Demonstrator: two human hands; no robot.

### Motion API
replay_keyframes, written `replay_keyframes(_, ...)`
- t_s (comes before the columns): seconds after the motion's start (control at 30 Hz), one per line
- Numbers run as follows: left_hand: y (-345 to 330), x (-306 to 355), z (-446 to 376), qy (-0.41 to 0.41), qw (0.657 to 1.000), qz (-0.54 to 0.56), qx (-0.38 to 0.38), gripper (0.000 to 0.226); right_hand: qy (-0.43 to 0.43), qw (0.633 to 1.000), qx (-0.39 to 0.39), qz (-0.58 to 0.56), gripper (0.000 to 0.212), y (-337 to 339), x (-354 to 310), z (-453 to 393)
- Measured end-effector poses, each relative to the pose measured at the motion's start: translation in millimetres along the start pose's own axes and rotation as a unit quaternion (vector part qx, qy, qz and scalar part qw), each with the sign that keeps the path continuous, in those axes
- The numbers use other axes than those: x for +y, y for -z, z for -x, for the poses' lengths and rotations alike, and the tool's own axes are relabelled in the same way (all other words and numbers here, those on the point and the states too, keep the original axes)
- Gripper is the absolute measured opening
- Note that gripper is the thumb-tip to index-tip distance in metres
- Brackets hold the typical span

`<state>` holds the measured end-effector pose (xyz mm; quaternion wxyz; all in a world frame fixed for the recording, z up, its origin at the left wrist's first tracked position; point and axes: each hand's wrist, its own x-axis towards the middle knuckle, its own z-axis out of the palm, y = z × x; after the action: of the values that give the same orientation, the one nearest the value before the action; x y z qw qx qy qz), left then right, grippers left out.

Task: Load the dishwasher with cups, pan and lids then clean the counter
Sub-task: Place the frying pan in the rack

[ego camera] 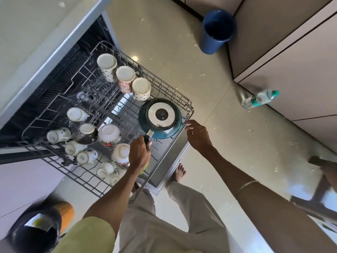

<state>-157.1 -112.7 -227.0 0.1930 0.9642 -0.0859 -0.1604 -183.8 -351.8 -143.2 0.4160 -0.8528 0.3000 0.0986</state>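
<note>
Here, left hand (139,152) gripping round teal pan (160,118), wire rack (164,88).

Glossy beige tile floor (209,84), scattered debris; blue bin (216,31) beside brown cabinets (291,48); bright light.

On the rack (189,105) there are three tall cups (125,78) in one row at 12 o'clock, and nine or ten small cups (87,143) at 9 o'clock (some are blurred). There is one pan (160,118), one bin (217,31) at 1 o'clock and one bottle (259,99) at 3 o'clock.
</note>
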Motion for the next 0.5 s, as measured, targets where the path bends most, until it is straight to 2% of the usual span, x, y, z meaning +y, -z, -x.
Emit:
replay_keyframes(0.2,0.1,-3.8,-2.9,-0.007,1.0,0.021,-0.012,0.023,0.026,0.999,0.007,0.034,0.036,-22.4,-4.9,-18.1)
replay_keyframes(0.37,3.0,-7.0,-6.8,0.003,0.996,0.07,-0.059,0.028,0.038,0.988,-0.002,0.147,0.043,-41.8,-14.7,-25.4)
replay_keyframes(0.5,-3.0,-18.6,-4.1,-0.063,0.996,0.046,-0.034,0.027,0.026,0.98,-0.022,0.194,0.044,-54.7,-11.7,-24.1)
